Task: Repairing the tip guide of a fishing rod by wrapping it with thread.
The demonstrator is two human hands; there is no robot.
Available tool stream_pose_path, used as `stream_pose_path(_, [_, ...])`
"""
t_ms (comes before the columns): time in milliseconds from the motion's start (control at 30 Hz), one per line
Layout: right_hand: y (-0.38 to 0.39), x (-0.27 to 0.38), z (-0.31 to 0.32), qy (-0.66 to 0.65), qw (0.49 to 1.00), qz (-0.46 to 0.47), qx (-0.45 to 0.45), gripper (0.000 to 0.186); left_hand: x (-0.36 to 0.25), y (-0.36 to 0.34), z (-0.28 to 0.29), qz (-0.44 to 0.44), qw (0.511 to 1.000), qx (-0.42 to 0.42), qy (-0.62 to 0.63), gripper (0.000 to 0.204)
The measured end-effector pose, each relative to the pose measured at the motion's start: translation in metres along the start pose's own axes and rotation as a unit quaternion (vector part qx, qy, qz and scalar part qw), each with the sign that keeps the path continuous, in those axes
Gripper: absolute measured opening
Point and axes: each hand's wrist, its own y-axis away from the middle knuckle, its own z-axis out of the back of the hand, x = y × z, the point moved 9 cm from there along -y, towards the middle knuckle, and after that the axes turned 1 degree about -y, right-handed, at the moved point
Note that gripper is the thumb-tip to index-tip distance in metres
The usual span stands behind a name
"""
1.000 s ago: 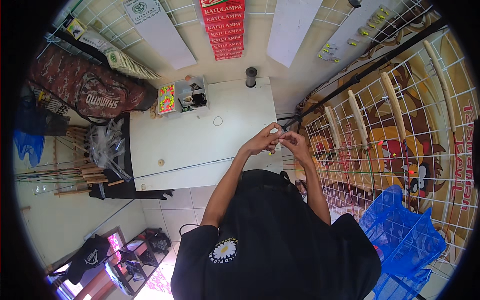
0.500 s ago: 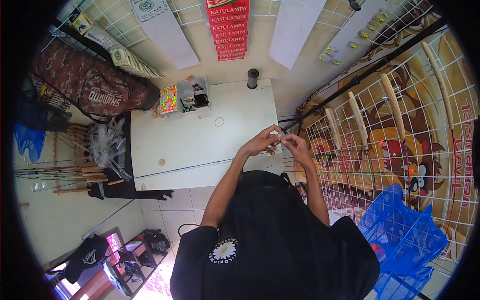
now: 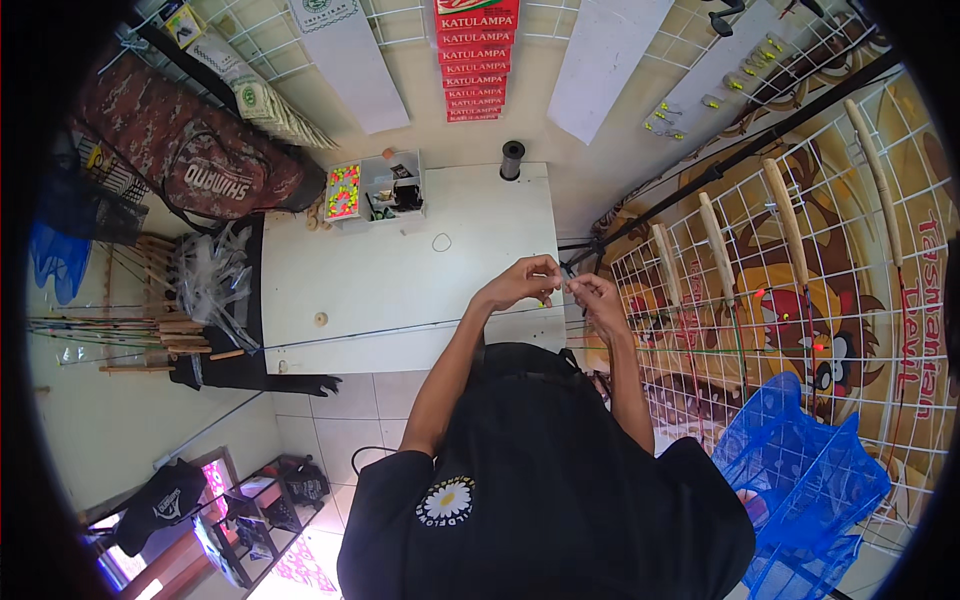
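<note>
My left hand (image 3: 525, 283) and my right hand (image 3: 600, 298) meet above the right end of the white table (image 3: 350, 280), both with pinched fingers. Between their fingertips is a small greyish item (image 3: 564, 272), too small to identify. A thin dark rod (image 3: 400, 327) runs across the table toward my hands, and a small yellow piece (image 3: 542, 306) shows just below my left fingers. A loop (image 3: 441, 242) and a pale wooden ring (image 3: 320, 319) lie on the tabletop.
A divided box (image 3: 395, 178) and a dark cylinder (image 3: 512, 160) stand at the back. A camouflage bag (image 3: 170, 130) and rods (image 3: 140, 335) are at left. At right are a wire grid with wooden-handled rods (image 3: 775, 200), a black pole (image 3: 650, 218) and blue mesh nets (image 3: 800, 470).
My fingertips have parted slightly and shifted a little downward, still around the small item. The view has shifted slightly as well.
</note>
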Motion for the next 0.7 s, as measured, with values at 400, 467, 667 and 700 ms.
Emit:
stream_pose_path(400, [-0.001, 0.020, 0.000, 0.237, 0.963, 0.097, -0.088, 0.012, 0.000, -0.003, 0.005, -0.049, 0.986, -0.029, -0.159, 0.017])
stream_pose_path(467, [0.001, 0.030, 0.000, 0.345, 0.921, 0.130, -0.126, 0.013, 0.001, -0.004, 0.007, -0.044, 0.988, -0.049, -0.139, 0.018])
stream_pose_path(667, [0.019, 0.053, -0.016, 0.336, 0.892, 0.236, -0.190, 0.009, 0.007, -0.002, 0.018, -0.002, 0.989, -0.137, -0.060, 0.027])
stream_pose_path(700, [0.020, 0.051, -0.017, 0.336, 0.892, 0.236, -0.190, 0.009, 0.008, -0.002, 0.020, 0.007, 0.986, -0.150, -0.067, 0.030])
